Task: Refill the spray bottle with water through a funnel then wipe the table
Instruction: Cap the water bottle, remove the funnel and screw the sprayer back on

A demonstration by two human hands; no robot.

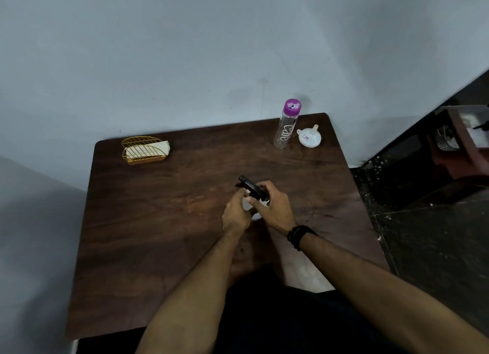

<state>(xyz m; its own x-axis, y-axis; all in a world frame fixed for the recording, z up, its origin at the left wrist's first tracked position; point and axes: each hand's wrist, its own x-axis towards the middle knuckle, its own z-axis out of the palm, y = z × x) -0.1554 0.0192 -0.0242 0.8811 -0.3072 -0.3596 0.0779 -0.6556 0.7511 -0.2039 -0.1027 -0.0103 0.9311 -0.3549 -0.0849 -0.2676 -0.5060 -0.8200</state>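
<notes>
Near the centre of the frame, the person holds the spray bottle (pixel 251 205) with both hands above the dark wooden counter (pixel 148 221). The left hand (pixel 236 214) is wrapped around the pale body of the bottle, seemingly to keep it from turning, while the right hand (pixel 275 206) is closed around the black spray head (pixel 250 187) at the neck. That split grip suits unscrewing the head, which would have to come off before any water can go in; whether the head is already loose cannot be told, since the fingers hide the joint. The bottle's base is hidden too, so it is unclear if it rests on the counter or is lifted just clear. In the upper right of the counter stands a clear water bottle (pixel 286 128) with a purple cap, upright and closed, and just beside it to the right lies a white funnel (pixel 309 138), mouth down with its spout pointing up. Both sit well apart from the hands, likely parked there until the neck is open. In the upper left, a gold wire holder (pixel 143 151) keeps a pale folded cloth or napkins (pixel 152 149) upright, presumably ready for the wiping, which has not begun.
</notes>
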